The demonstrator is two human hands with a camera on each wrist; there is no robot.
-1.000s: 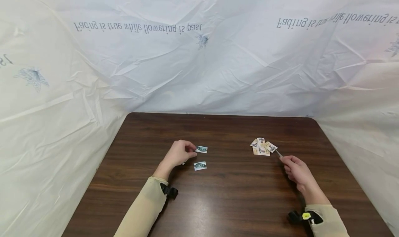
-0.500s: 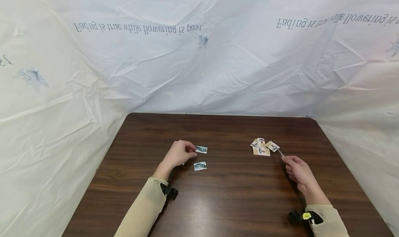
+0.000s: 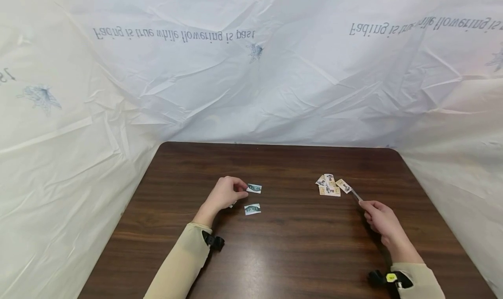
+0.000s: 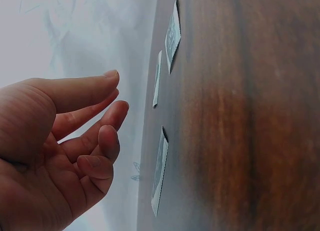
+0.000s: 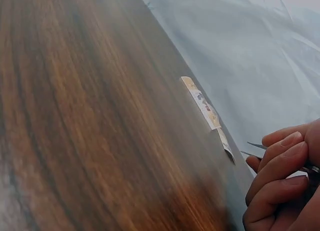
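My right hand holds a pair of metal tweezers by its far end. In the right wrist view the two tips of the tweezers stand apart with nothing between them. Right by the tips lies an orange-and-white postage stamp, just off a small overlapping pile of similar stamps. My left hand hovers low over the table, fingers loosely bent and holding nothing. Near it lie green-and-white stamps: one stamp at the fingertips, another stamp nearer me, and a third stamp mostly hidden beneath the hand in the head view.
Everything lies on a dark brown wooden table with rounded far corners. White printed sheeting hangs behind it and along both sides. Both wrists wear black camera straps over beige sleeves.
The orange-and-white stamp has slid off the pile to the right, and the tweezers have drawn back slightly toward me and to the right. My left hand has stayed in place.
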